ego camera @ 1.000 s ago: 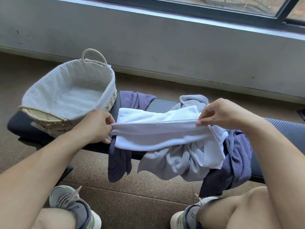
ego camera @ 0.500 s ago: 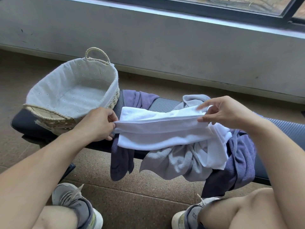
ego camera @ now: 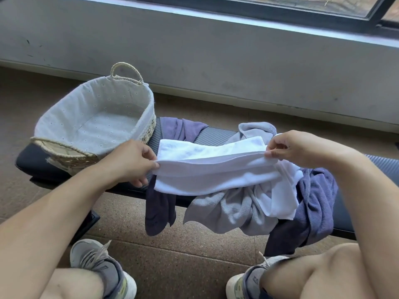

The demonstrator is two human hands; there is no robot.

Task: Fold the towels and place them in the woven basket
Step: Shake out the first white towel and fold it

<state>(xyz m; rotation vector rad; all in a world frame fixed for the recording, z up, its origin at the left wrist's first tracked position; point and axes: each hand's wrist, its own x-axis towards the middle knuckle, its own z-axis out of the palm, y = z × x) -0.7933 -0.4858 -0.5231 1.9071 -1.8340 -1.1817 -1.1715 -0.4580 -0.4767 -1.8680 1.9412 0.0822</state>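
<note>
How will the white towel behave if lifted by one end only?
Likely floppy: the white towel sags between the left hand and right hand. Probably light, since pinches hold it. Its loose right end droops, so it may unfold.

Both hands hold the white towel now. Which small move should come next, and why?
Probably lay the pinched edge down onto the far edge to finish the fold: the left hand and right hand pinch the white towel only half folded, and the woven basket holds no towel.
</note>
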